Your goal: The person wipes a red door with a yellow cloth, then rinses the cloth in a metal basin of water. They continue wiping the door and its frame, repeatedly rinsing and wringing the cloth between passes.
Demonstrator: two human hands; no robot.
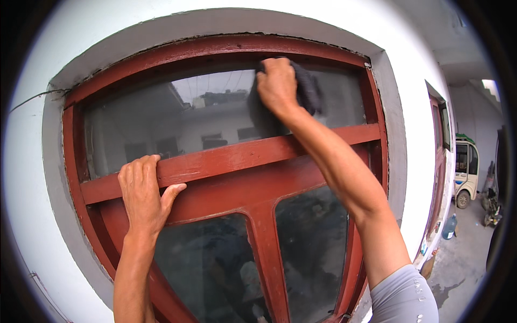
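My right hand [278, 84] grips a dark cloth [309, 87] against the upper glass pane [133, 109], close under the top rail of the red wooden frame [194, 52]. Part of the cloth is hidden behind the hand. Lower and to the left, my left hand [141, 185] clasps the red crossbar [242, 155], fingers over its top edge and thumb along its underside. Below the bar stands a red door [262, 238] with two glass panels. The upper pane reflects a building and the sky.
White wall [24, 169] surrounds the grey-edged opening. A thin black cable [38, 96] enters the frame's upper left corner. Further right are another doorway [438, 133], a blue water bottle [449, 227] on the concrete floor [464, 258], and a small white vehicle [465, 169].
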